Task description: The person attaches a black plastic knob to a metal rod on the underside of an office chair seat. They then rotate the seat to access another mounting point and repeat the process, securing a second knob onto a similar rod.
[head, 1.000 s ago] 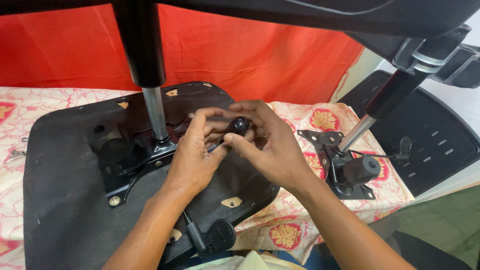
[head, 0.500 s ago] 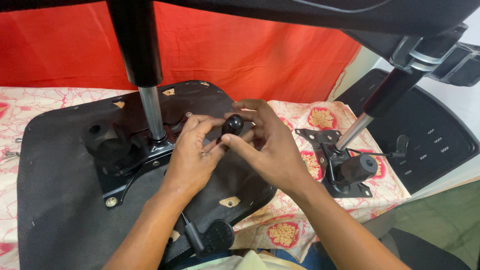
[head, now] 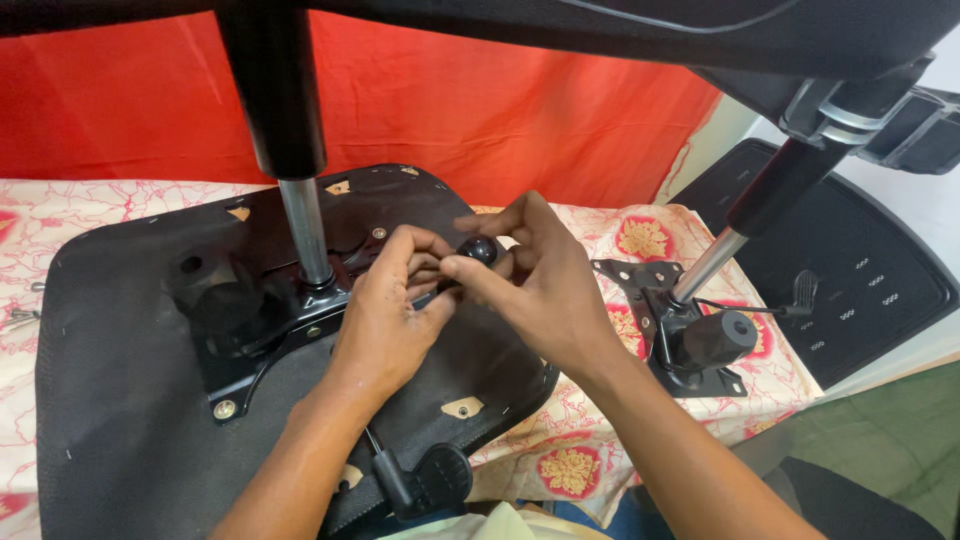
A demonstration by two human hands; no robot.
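Head view: both hands meet over the underside of an upturned black chair seat (head: 130,400), which lies on a surface covered with a cream cloth printed with red flowers (head: 640,240). The right hand (head: 545,285) pinches a small round black knob (head: 480,249) between thumb and fingertips, its grip closed around the knob just above the seat's middle. The left hand (head: 390,315) curls in beside it, fingers bent and touching the knob's near side; what it grips beneath, possibly a thin lever stem, is hidden by the fingers. Just left of the hands, a silver gas-lift column (head: 305,230) rises from the black metal mechanism plate (head: 250,330) bolted to the seat. To the right, a second black mechanism (head: 700,340) with its own column sits on the cloth. A red curtain (head: 480,100) hangs behind.
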